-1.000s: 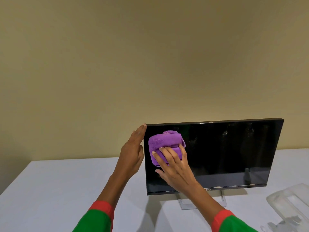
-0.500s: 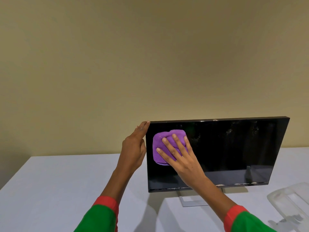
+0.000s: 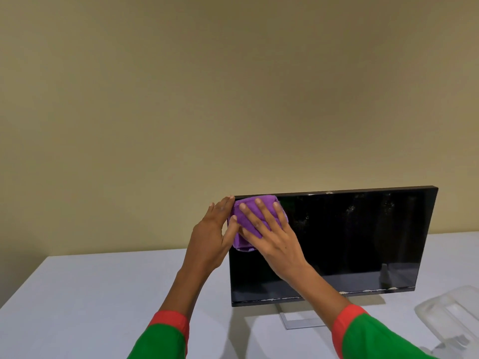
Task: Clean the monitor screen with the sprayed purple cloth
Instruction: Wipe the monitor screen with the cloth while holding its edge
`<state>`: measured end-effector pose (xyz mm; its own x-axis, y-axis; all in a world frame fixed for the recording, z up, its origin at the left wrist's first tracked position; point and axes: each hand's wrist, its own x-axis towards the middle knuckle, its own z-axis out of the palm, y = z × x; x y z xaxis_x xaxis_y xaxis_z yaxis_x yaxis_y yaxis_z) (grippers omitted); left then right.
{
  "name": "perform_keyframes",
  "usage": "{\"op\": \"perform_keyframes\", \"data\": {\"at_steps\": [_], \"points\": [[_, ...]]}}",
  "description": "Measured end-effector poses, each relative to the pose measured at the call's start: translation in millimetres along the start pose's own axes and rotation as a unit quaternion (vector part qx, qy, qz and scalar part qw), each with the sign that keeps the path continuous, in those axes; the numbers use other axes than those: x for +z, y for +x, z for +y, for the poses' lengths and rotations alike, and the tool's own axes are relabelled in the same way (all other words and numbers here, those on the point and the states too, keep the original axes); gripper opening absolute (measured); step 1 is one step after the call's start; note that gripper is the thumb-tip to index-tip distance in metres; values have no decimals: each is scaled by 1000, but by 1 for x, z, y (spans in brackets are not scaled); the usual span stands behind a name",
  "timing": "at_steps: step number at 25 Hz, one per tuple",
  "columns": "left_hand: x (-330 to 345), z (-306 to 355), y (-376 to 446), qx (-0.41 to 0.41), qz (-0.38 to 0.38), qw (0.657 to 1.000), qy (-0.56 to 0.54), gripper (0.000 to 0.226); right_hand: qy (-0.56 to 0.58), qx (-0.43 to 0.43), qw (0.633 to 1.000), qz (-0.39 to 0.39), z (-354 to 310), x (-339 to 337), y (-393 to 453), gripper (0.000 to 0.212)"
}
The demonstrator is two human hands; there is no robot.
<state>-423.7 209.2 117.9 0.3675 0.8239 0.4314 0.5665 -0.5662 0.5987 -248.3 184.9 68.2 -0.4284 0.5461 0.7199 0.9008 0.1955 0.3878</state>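
A black monitor point(image 3: 350, 242) stands upright on a white table point(image 3: 90, 294), its dark screen showing faint specks near the top middle. A folded purple cloth point(image 3: 243, 242) lies flat against the screen's top left corner. My right hand point(image 3: 269, 234) presses on the cloth with fingers spread, covering most of it. My left hand point(image 3: 211, 234) grips the monitor's left edge, its fingertips at the top corner and its thumb touching the cloth's left side.
A clear plastic tray point(image 3: 451, 314) sits on the table at the lower right. The monitor's silver stand point(image 3: 300, 322) rests beneath the screen. A plain beige wall point(image 3: 233, 86) rises behind the table.
My right hand slid the cloth up and left across the screen into the top left corner. My left hand stayed on the monitor's left edge.
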Motion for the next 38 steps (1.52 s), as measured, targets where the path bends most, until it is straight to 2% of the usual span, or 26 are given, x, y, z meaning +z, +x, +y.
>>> {"op": "perform_keyframes", "data": {"at_steps": [2, 5, 10, 14, 16, 18, 23, 26, 28, 31, 34, 36, 38], "points": [[-2, 3, -1, -7, -5, 1000, 6, 67, -3, 57, 998, 5, 5, -2, -12, 48], [-4, 4, 0, -25, 10, 999, -35, 46, 7, 104, 994, -26, -2, 2, -41, 72], [-6, 4, 4, -29, 18, 998, -44, 39, 15, 14, 998, -57, -19, 8, -45, 53], [-5, 6, 4, -27, 4, 1000, -5, 44, 10, -49, 997, -60, -9, 3, -13, 55], [-4, 10, 6, -4, 14, 1000, 22, 58, 9, -33, 999, -42, -4, 0, -4, 54], [0, 13, 11, 33, 23, 998, 47, 63, -2, 7, 1000, -27, 4, -4, -4, 54], [8, 14, 19, 53, -9, 995, 78, 72, -22, 140, 990, -27, 6, -5, -48, 77], [8, 19, 18, 49, -19, 996, 68, 74, -14, 105, 993, -54, -13, 3, -66, 73], [6, 23, 18, 48, -32, 995, 76, 65, -6, 57, 996, -70, -20, 8, -61, 67], [6, 23, 21, 40, -48, 995, 78, 61, 6, 23, 998, -60, -17, 9, -38, 61], [10, 18, 23, 30, -45, 996, 77, 65, 11, 46, 998, -37, 0, -1, -25, 52], [14, 19, 24, 37, -43, 996, 71, 71, -4, 85, 996, -28, 17, -8, -25, 53], [17, 25, 25, 41, -40, 996, 69, 67, -16, 130, 991, -23, 31, -14, -34, 58]]}}
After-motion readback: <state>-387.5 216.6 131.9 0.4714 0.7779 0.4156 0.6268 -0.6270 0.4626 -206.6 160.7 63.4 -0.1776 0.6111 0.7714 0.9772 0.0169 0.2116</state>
